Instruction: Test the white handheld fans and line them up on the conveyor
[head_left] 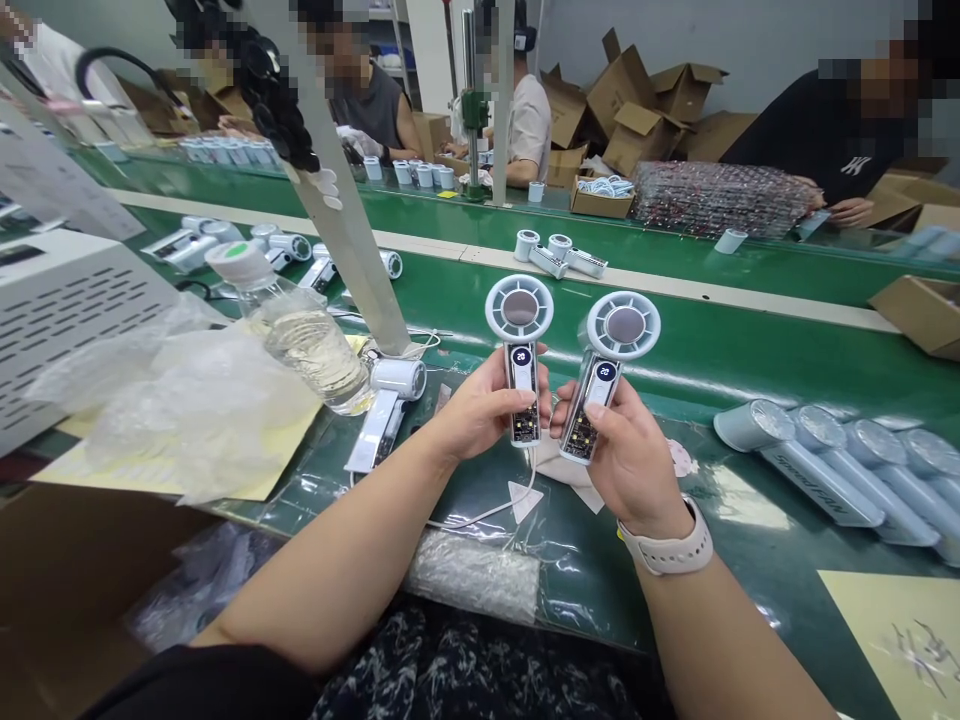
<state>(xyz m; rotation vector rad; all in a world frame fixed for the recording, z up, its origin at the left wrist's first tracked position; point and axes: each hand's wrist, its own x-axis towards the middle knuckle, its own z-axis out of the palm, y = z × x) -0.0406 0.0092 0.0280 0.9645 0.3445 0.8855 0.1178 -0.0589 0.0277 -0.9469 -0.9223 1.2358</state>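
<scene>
Two pale blue handheld fans are held up side by side in front of me. My left hand (491, 400) is closed around the handle of the left handheld fan (523, 365), its thumb on the front. My right hand (626, 450) grips the right handheld fan (602, 372) the same way, and that fan leans to the right. Both handles have open fronts with bare circuit boards and a round display reading 20. A white cable (487, 518) runs below the left fan. Another fan (386, 410) lies on the table beside my left forearm.
Several finished-looking fans (817, 470) lie in a row at right. A water bottle (300, 330) and plastic bags (187, 390) sit left, near a slanted grey post (352, 240). Two fans (559, 255) rest on the green conveyor belt (450, 285). Several people work opposite.
</scene>
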